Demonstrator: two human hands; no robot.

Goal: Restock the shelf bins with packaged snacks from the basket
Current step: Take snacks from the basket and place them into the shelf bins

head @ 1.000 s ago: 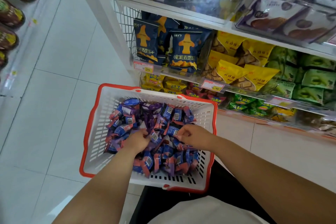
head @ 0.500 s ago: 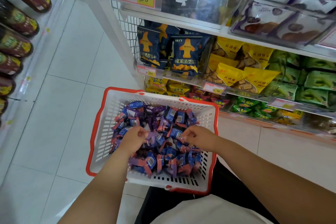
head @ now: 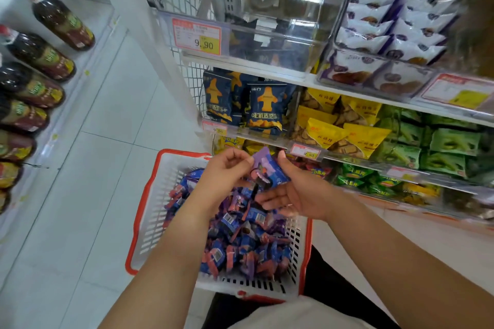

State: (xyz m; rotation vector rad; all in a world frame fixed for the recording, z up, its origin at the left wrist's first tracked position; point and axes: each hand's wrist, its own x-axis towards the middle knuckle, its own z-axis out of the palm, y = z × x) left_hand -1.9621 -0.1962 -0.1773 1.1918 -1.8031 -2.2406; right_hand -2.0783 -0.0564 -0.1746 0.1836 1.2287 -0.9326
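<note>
Basket: my arms cover its middle, and my shirt hides its near rim at the bottom of the frame.
Snack packs: too small for me to read.
Upper right corner: all blur, I can't tell what it is.
Bottles: cut off at the left edge.
Price tag: I can only read 9.90.

A shop aisle: price tags clipped along shelf edges at upper centre, packaged snacks in clear bins, bottled drinks ranked at left
</note>
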